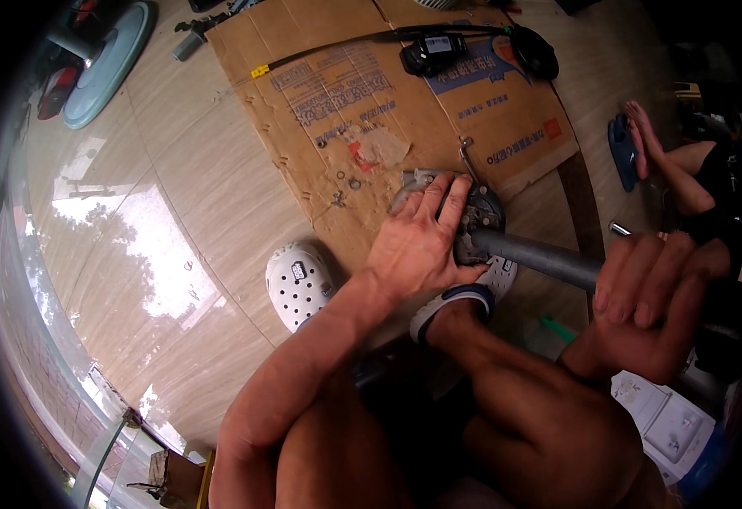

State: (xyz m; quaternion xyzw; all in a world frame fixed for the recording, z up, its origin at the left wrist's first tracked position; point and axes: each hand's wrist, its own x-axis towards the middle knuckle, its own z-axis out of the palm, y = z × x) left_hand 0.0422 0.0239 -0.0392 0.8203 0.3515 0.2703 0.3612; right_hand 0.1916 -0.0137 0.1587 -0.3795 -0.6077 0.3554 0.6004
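Note:
My left hand (417, 242) presses down on a round dark metal part (484, 209), fingers spread over its top and thumb at its near side. The part rests by the near right edge of a flattened cardboard sheet (303, 140), close to my right clog. A thick dark grey pipe (549, 259) runs from the part towards the right. My right hand (659, 284) is wrapped round this pipe; its far end is lost in shadow. Beyond my left fingertips lies a bent metal rod (466, 154). Several small nuts and washers (354, 184) lie on the cardboard.
A black cable (328, 47) and a black boxy item (432, 54) lie on the cardboard's far part. White clogs (298, 284) are on my feet. Another person's bare foot (636, 131) is at the right, by a blue sandal (620, 153). A white plastic case (668, 424) sits lower right.

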